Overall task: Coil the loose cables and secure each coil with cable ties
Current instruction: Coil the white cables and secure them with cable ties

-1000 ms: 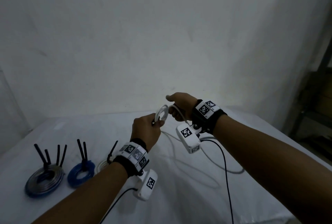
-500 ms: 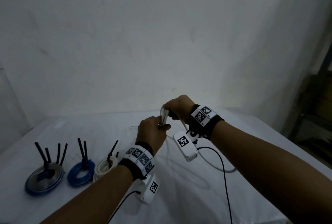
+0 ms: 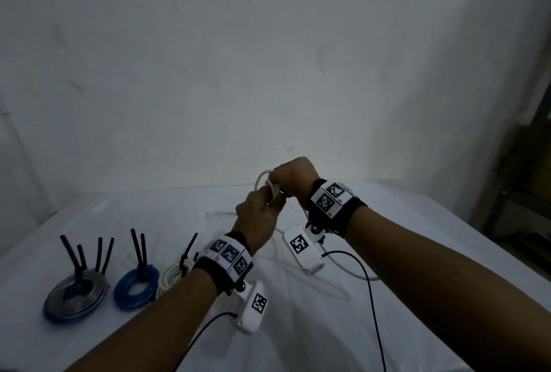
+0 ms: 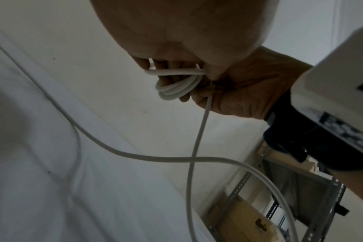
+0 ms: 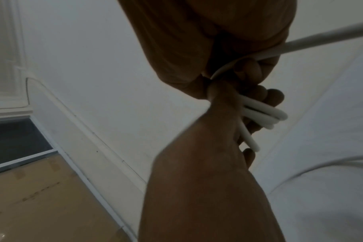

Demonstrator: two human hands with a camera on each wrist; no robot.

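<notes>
left hand [image 3: 258, 216] and right hand [image 3: 293, 178] gripping white cable [image 4: 176, 89], fingertips hidden

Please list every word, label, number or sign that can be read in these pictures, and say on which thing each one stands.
No text can be read.
Wristbands: black-and-white square code patterns only; tiny marks beside them are too small to read.
Wrist cameras: one square code pattern each, no words.
Cardboard box on the shelf: a dark printed mark, too blurred to read.
Cables and cable ties: no print visible.
</notes>
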